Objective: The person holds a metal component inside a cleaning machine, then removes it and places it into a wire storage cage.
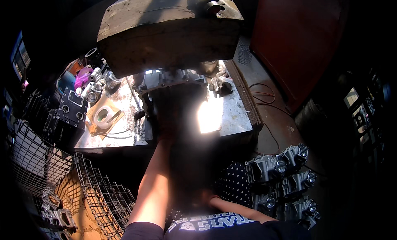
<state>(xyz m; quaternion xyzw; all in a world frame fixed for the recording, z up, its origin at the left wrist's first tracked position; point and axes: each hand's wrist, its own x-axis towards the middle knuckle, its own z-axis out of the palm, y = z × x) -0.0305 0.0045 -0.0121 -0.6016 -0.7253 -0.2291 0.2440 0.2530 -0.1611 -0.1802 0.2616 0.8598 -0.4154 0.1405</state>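
Note:
A grey metal casting (169,79) stands on the bench straight ahead, its lower part lost in deep shadow. My left hand (165,134) reaches forward to just below it; the shadow hides the fingers, so I cannot see whether they touch or grip anything. Close to my body is my right hand (207,195), its fingers also lost in the dark and a blurred glare. To the left of the casting, a roll of clear tape (104,117) lies on a brown sheet. A black block with round holes (71,107) is farther left.
A large box-like block (165,46) rises behind the casting on the bench (236,112). Wire mesh baskets (39,157) stand at lower left, with metal parts inside. Several silver castings (289,184) are stacked at right. A red cable (264,93) runs beside a red panel (297,41).

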